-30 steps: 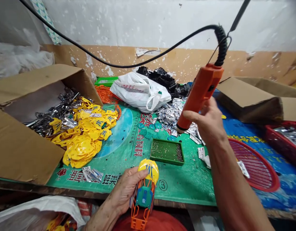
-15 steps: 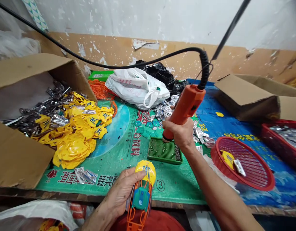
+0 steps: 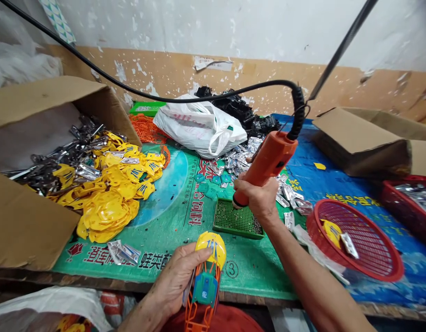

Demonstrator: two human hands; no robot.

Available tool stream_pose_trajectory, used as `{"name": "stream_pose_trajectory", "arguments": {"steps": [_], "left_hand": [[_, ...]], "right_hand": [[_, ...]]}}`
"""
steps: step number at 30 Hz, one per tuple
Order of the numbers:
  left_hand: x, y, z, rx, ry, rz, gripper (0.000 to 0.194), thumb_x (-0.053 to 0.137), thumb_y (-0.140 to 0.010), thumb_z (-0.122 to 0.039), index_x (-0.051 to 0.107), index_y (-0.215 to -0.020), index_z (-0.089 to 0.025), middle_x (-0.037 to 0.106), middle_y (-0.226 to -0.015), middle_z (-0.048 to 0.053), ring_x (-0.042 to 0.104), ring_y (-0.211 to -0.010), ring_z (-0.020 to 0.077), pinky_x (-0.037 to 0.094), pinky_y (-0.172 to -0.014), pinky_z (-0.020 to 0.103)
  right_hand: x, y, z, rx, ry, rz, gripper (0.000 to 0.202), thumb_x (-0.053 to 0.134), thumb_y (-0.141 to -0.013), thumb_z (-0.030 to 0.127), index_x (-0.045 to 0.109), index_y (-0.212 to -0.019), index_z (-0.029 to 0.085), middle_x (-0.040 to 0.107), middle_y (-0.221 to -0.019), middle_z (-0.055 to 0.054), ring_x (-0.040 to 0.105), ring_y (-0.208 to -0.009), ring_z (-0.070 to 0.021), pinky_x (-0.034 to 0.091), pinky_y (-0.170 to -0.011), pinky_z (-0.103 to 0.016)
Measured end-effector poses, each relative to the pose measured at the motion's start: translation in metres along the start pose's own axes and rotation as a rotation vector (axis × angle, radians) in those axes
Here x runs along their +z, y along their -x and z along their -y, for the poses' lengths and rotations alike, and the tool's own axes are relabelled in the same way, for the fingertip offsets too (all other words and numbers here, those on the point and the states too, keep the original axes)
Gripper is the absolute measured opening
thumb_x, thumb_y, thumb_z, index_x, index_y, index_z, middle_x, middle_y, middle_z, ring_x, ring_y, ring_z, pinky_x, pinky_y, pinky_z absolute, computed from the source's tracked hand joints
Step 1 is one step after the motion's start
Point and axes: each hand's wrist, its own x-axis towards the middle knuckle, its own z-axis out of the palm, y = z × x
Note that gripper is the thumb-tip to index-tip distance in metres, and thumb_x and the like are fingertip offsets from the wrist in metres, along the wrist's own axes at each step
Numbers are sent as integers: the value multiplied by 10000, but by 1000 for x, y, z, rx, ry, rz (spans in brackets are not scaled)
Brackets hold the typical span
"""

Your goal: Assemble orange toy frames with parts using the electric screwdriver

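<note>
Near the table's front edge, my left hand (image 3: 176,274) is closed around a plastic toy vehicle (image 3: 205,286). It has a yellow nose piece with blue marks, an orange frame and a teal middle part. My thumb presses on the yellow piece. My right hand (image 3: 259,196) grips an orange electric screwdriver (image 3: 273,154), whose cable leaves its top. The tool's lower end is over the green screw tray (image 3: 230,221), a grid of holes with small screws heaped at its right side. Whether the tip touches a screw I cannot tell.
Yellow parts (image 3: 109,207) spill from a cardboard box (image 3: 29,216) at left. A white plastic bag (image 3: 199,127) lies at the back before black parts (image 3: 233,106). At right stand a red basket (image 3: 358,240) and another box (image 3: 365,133). A black cable (image 3: 164,99) hangs across.
My right hand has lowered the screwdriver slightly, bringing its end down to the screw tray. My left hand keeps the toy vehicle in nearly the same place. The view has shifted a little.
</note>
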Motion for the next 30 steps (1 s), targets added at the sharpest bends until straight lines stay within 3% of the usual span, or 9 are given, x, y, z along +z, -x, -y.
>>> {"name": "stream_pose_trajectory", "arguments": {"steps": [30], "left_hand": [[-1, -4, 2, -4, 4, -1, 272, 768, -678, -283, 702, -820, -60, 692, -670, 80, 586, -512, 101, 461, -473, 175]], "right_hand": [[0, 4, -2, -6, 9, -28, 157, 732, -526, 204, 624, -638, 184, 609, -624, 26, 546, -561, -132, 484, -578, -319]]}}
